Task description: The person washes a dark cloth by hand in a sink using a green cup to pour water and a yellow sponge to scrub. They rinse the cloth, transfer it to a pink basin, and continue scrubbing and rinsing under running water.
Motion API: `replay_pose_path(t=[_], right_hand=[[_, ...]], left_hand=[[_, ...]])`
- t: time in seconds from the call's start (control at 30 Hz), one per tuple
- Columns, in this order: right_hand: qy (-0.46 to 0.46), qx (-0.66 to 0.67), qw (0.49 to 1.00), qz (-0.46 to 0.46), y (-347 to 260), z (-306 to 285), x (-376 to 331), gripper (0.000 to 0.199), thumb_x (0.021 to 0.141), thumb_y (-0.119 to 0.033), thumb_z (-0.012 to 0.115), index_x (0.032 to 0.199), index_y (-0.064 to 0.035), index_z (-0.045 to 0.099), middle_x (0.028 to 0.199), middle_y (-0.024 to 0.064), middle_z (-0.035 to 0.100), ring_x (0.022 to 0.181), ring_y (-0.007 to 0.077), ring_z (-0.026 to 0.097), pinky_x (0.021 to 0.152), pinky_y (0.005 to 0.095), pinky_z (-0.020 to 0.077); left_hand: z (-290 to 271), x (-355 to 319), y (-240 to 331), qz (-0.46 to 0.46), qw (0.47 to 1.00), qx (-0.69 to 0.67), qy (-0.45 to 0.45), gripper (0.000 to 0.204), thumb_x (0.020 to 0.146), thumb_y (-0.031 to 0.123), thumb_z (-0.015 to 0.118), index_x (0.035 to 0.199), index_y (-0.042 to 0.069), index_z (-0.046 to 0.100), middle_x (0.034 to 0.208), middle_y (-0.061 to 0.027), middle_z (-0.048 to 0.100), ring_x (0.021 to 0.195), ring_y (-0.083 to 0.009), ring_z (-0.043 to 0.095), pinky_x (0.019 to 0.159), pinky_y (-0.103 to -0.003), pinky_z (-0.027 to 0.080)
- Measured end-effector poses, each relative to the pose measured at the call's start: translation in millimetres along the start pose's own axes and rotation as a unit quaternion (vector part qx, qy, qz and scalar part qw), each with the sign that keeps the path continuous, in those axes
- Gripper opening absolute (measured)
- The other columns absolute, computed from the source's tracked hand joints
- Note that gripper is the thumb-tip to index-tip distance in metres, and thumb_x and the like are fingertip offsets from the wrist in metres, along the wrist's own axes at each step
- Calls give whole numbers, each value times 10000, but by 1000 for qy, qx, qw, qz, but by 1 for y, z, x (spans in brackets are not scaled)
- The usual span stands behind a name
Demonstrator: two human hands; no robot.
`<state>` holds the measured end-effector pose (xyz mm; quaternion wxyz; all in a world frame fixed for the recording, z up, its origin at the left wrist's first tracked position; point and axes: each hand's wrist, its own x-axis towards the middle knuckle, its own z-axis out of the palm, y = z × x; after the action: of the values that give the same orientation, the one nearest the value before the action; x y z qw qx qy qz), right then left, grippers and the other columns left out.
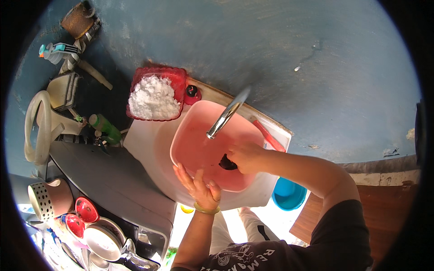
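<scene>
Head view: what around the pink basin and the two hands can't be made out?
- Dark thing in the right hand: mostly covered by the fingers, kind unclear.
- Pink basin near rim: hidden under the left hand.
- Blue tub: partly hidden behind the white sink and right forearm.
- Water from the tap: not discernible.

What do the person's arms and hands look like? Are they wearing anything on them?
Both forearms are bare, with no gloves on either hand. The left hand has a thin yellow-green bangle round its wrist. The right hand wears nothing, but higher up that arm there is a short dark sleeve.
</scene>
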<state>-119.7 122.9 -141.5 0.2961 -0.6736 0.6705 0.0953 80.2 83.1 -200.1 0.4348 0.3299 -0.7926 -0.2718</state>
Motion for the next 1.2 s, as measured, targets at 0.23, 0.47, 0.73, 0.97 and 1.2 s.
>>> replay_pose_path(t=[0.23,0.47,0.73,0.97,1.2], right_hand=[[159,205,965,-36,-45,8,-64,304,739,-207,732,921,-17,579,967,133,567,954,330,564,805,435,474],[279,44,958,43,-82,39,-47,386,702,-265,785,896,-5,577,941,145,572,879,315,588,717,402,486],[365,37,929,50,-87,52,-43,144,753,-125,674,877,-62,635,904,109,602,853,284,613,686,401,509],[372,154,913,61,-80,10,-59,171,808,-224,689,822,-67,623,836,68,610,815,274,627,670,417,499],[359,223,905,45,-77,-13,-83,266,794,-276,718,788,-39,597,812,115,623,792,316,629,686,417,483]], left_hand=[[-23,8,23,-78,994,-42,-63,621,973,331,511,1487,49,304,1584,-223,108,1448,-407,168,1132,-556,196],[-31,-5,26,-221,960,-171,14,625,1004,357,500,1491,34,279,1595,-156,101,1427,-303,256,1074,-445,360],[-47,-35,17,-312,939,-144,34,554,1007,404,480,1436,60,409,1544,-86,292,1357,-255,384,1033,-397,402],[-58,-42,12,-448,873,-191,33,529,996,395,486,1395,49,462,1431,-113,435,1238,-234,474,980,-378,421],[-68,-46,20,-511,832,-212,44,632,956,365,540,1464,39,350,1444,-107,434,1259,-223,471,970,-378,399]])
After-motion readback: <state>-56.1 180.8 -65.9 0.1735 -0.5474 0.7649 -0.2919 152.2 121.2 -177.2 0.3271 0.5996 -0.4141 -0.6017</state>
